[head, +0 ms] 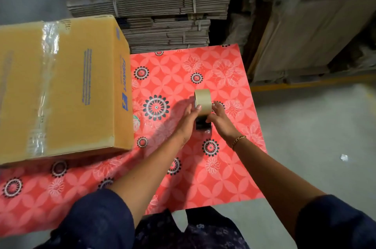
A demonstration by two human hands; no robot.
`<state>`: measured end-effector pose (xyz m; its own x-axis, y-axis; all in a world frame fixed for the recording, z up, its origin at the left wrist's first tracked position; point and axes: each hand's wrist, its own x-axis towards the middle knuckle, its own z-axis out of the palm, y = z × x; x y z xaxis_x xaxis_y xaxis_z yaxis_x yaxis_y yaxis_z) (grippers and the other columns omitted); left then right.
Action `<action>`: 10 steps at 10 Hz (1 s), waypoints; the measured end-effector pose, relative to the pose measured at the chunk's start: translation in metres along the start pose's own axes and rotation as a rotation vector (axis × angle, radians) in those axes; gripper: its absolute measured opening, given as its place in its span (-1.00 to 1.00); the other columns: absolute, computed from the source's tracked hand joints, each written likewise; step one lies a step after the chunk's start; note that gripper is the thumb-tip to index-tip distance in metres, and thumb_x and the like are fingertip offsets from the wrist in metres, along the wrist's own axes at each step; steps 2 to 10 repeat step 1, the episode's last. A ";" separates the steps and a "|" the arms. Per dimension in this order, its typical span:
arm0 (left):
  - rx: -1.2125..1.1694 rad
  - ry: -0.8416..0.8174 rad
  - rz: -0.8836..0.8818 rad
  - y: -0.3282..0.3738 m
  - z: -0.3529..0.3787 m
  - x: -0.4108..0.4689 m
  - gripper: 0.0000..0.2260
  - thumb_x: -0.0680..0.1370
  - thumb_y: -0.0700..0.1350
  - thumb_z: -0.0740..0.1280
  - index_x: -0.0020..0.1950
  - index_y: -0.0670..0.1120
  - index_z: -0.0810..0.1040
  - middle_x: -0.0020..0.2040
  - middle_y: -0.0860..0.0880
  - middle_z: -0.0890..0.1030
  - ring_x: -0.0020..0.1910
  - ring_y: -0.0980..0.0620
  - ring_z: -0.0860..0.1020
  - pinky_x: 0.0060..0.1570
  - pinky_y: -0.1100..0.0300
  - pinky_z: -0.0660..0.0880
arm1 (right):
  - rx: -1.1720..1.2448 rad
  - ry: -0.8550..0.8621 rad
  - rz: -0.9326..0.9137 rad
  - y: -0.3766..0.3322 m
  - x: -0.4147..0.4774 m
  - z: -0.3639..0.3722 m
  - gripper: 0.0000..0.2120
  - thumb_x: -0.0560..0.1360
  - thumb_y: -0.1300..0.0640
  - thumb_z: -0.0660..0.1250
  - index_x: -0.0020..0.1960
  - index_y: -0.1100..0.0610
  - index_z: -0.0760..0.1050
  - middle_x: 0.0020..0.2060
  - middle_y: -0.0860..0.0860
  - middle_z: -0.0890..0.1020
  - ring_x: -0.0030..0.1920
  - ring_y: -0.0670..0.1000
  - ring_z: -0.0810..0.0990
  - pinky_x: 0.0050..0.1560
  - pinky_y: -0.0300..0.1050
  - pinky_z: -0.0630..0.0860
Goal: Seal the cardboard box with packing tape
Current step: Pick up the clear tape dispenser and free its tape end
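The red flowered table cover [213, 167] spreads out below me, and beyond its far edge stand stacks of flattened cardboard [162, 9]. On the left part of the cover sits the cardboard box [67, 86], its flaps down and a strip of clear tape [45, 78] running across its top, crinkled at the near and far edges. The box is well apart from my hands. To the right of it, out over the middle of the cover, I hold the tape dispenser [203, 124] with its tan roll of packing tape [203, 99] standing on edge above the dark body. My left hand [188, 121] is closed on its left side, thumb up against the roll. My right hand [220, 117] grips the right side, fingers curled round it; whether they pinch the loose tape end I can't quite tell. A gold bracelet [238, 140] circles my right wrist.
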<state>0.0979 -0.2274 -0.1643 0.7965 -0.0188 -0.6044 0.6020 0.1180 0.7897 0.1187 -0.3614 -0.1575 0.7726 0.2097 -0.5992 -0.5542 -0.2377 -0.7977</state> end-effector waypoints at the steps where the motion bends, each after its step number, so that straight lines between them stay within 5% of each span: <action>1: 0.261 0.073 0.023 -0.016 -0.025 -0.001 -0.26 0.37 0.32 0.36 0.49 0.06 0.35 0.44 -0.02 0.50 0.40 0.00 0.47 0.41 -0.05 0.39 | -0.006 0.091 -0.008 0.007 -0.006 -0.007 -0.22 0.45 0.14 0.30 0.61 0.11 0.07 0.52 0.08 0.30 0.42 0.06 0.37 0.29 -0.13 0.39; 10: 0.261 0.073 0.023 -0.016 -0.025 -0.001 -0.26 0.37 0.32 0.36 0.49 0.06 0.35 0.44 -0.02 0.50 0.40 0.00 0.47 0.41 -0.05 0.39 | -0.006 0.091 -0.008 0.007 -0.006 -0.007 -0.22 0.45 0.14 0.30 0.61 0.11 0.07 0.52 0.08 0.30 0.42 0.06 0.37 0.29 -0.13 0.39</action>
